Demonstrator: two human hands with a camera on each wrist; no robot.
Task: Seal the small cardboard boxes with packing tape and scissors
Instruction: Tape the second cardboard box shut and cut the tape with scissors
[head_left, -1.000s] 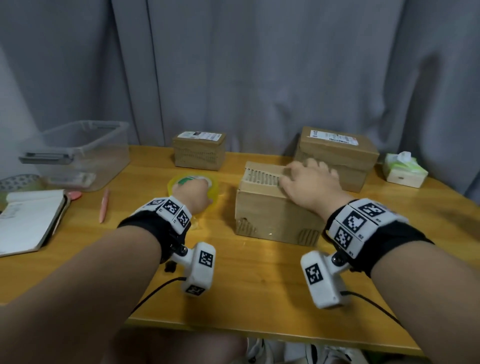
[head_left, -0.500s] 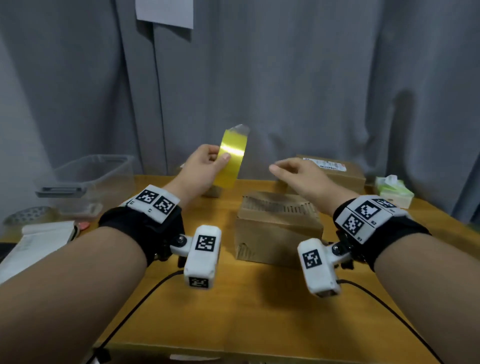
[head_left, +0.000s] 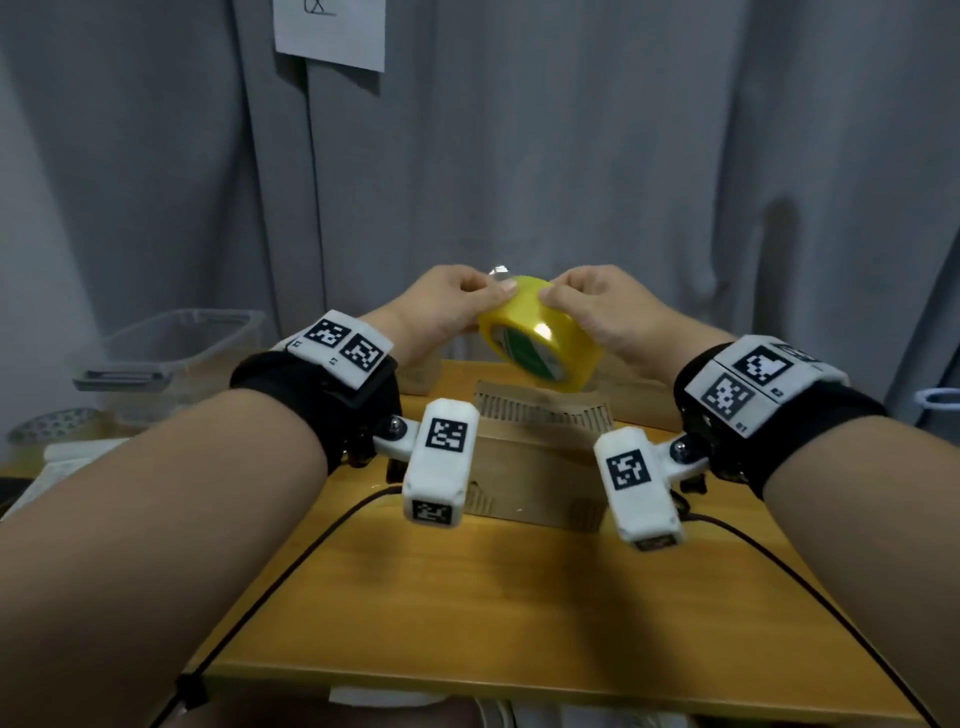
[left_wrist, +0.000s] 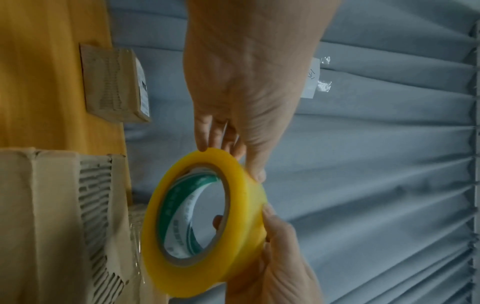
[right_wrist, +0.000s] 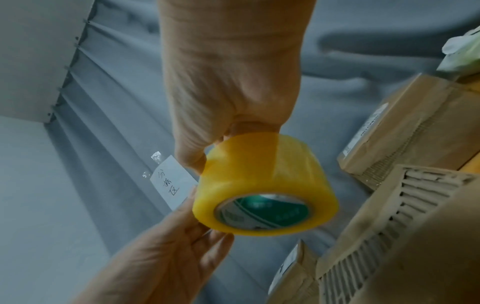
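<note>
We hold the yellow roll of packing tape (head_left: 543, 340) in the air with both hands, above the small brown cardboard box (head_left: 537, 457) that sits on the yellow wooden desk (head_left: 519, 613). Our left hand (head_left: 441, 306) pinches the roll's outer band, thumb on top and fingers underneath. Our right hand (head_left: 602, 306) grips the opposite side, fingers curled round the roll's rim. The roll is tilted, its green-printed core (left_wrist: 192, 216) facing towards us. Two more brown cardboard boxes (right_wrist: 415, 131) stand behind the near one, against the grey curtain (head_left: 623, 156). A clear plastic bin (head_left: 171, 353) sits at the desk's left, and a white paper note (head_left: 330, 31) hangs on the curtain.
</note>
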